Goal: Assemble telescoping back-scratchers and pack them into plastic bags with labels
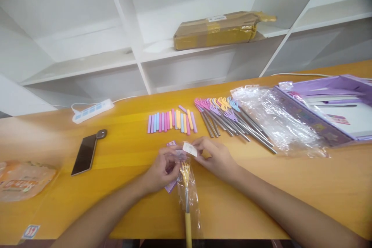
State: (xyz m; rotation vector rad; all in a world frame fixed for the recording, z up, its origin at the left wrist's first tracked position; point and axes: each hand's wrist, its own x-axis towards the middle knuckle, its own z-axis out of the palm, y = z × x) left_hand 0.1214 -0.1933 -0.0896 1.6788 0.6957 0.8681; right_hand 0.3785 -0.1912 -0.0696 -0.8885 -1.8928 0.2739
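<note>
A yellow back scratcher [186,176] with a claw-shaped head and a metal rod lies inside a clear plastic bag [195,203] near the front edge of the table. My left hand [164,168] pinches the top of this bag. A small purple printed card [171,186] shows partly beneath that hand. Between its fingertips, my right hand [216,157] grips a small white label [190,149] at the bag's mouth. Beyond my hands lie a pile of back scratchers [229,118] with coloured claw heads and a row of coloured handle sleeves [171,121].
At right, clear plastic bags [285,124] lie against an open purple box [315,124]. A phone [85,154], a small black object [101,134], a power strip [93,111] and an orange package [24,181] are at left. A taped carton [216,31] rests on the shelf.
</note>
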